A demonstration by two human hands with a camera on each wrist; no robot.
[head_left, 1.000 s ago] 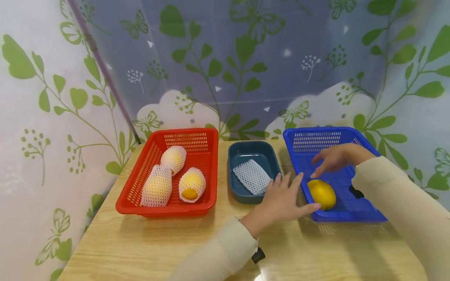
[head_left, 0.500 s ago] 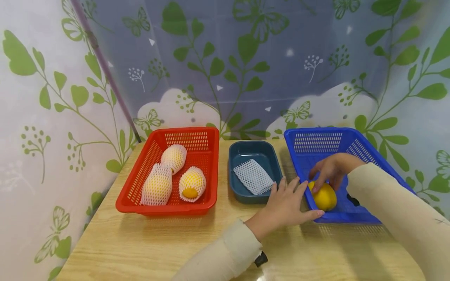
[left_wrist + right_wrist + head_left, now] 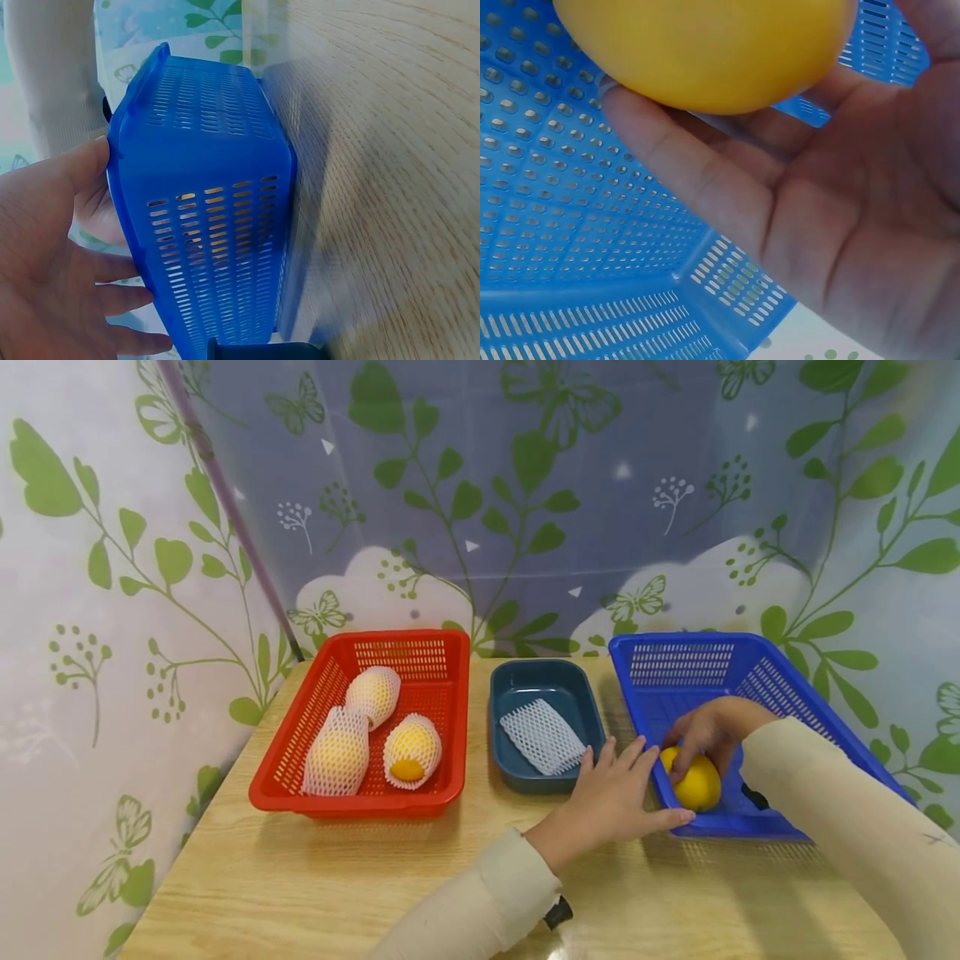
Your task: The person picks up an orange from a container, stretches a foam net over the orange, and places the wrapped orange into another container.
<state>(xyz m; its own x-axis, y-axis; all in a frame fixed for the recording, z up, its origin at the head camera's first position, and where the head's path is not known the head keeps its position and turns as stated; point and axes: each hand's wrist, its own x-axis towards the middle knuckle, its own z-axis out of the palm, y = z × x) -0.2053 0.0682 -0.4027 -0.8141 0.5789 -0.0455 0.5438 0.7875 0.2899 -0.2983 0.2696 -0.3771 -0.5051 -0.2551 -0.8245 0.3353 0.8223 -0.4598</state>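
A yellow mango [image 3: 699, 787] lies in the near left corner of the blue basket [image 3: 678, 693]. My right hand [image 3: 711, 728] reaches in from above and holds it, thumb on one side and fingers on the other. The right wrist view shows the fingers against the mango's underside [image 3: 712, 56]; its far part is cut off. My left hand [image 3: 609, 797] rests on the basket's left rim with fingers spread and fairly straight. In the left wrist view, thumb and fingertips touch the rim of the slotted blue wall [image 3: 202, 161].
A teal tray [image 3: 534, 683] with a white foam net sleeve [image 3: 543, 737] stands left of the blue basket. Further left, a red basket [image 3: 360, 804] holds three mangoes [image 3: 336, 752] in foam nets. A patterned curtain [image 3: 420, 560] hangs behind the wooden table [image 3: 315, 877].
My right hand has come down from above the mango and taken hold of it. The left hand has stayed at the blue basket's rim.
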